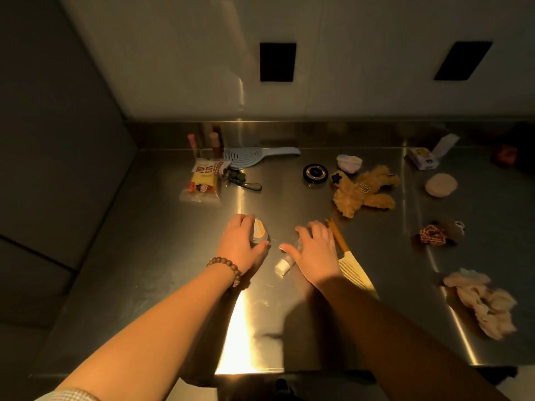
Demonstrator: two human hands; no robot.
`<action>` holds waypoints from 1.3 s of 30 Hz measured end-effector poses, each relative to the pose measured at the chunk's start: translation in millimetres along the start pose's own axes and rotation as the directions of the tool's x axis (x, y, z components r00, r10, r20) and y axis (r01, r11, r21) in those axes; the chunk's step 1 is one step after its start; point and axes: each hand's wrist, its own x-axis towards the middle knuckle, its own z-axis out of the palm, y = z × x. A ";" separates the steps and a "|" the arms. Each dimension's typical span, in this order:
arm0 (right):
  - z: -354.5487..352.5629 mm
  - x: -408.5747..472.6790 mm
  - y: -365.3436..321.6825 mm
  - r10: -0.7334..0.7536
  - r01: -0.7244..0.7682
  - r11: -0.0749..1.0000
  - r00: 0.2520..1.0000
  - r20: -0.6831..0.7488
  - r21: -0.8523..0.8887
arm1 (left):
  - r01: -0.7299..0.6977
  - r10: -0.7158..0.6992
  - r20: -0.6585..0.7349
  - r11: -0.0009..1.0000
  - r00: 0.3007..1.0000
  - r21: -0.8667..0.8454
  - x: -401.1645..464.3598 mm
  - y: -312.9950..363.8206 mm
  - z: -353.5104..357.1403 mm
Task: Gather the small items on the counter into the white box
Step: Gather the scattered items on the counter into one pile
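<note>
My left hand (240,241) curls over a small round jar with an orange lid (259,229) on the steel counter (289,314), thumb against its near side. My right hand (314,251) lies palm down with fingers spread over a small clear bottle with a white cap (283,267); most of the bottle is hidden under the palm. A cream comb with an orange handle (354,269) lies just right of that hand. A small white carton (422,159) sits at the back right.
At the back left are a snack packet (202,180), two lip tubes (192,144), a blue hairbrush (249,157) and a keychain (241,180). A black compact (315,172), a brown plush bear (364,192), a beige puff (441,184) and two scrunchies (432,235) (483,302) lie to the right.
</note>
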 end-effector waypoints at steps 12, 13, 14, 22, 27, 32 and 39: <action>-17.4 -1.5 15.0 -0.319 0.326 0.945 0.902 0.291 0.023 | 0.086 -0.086 -0.018 0.996 0.996 -0.001 0.6 -22.0 -16.2; -16.0 1.6 11.7 -0.306 0.311 0.950 0.915 0.264 0.023 | 0.089 -0.089 -0.023 0.996 0.996 -0.004 2.5 -22.6 -18.1; -14.3 5.0 7.9 -0.293 0.293 0.956 0.930 0.224 0.035 | 0.091 -0.091 -0.029 0.996 0.995 -0.005 4.9 -23.6 -21.0; -18.4 72.1 -51.6 0.072 -0.021 0.696 0.997 -0.041 0.717 | 0.104 -0.106 -0.109 0.994 0.988 -0.026 38.3 -38.5 -53.1; -33.6 142.9 -67.1 0.179 -0.078 0.560 0.983 -0.028 0.825 | 0.104 -0.109 -0.089 0.993 0.990 -0.053 86.8 -41.6 -62.9; -37.9 207.5 -54.8 0.244 -0.130 0.661 0.969 -0.048 0.739 | 0.070 -0.071 -0.033 0.997 0.997 -0.026 157.3 -32.8 -47.8; -15.5 264.2 -41.8 0.202 -0.165 0.744 0.979 0.018 0.648 | -0.020 0.016 0.063 0.998 0.998 0.060 221.4 -29.5 -2.6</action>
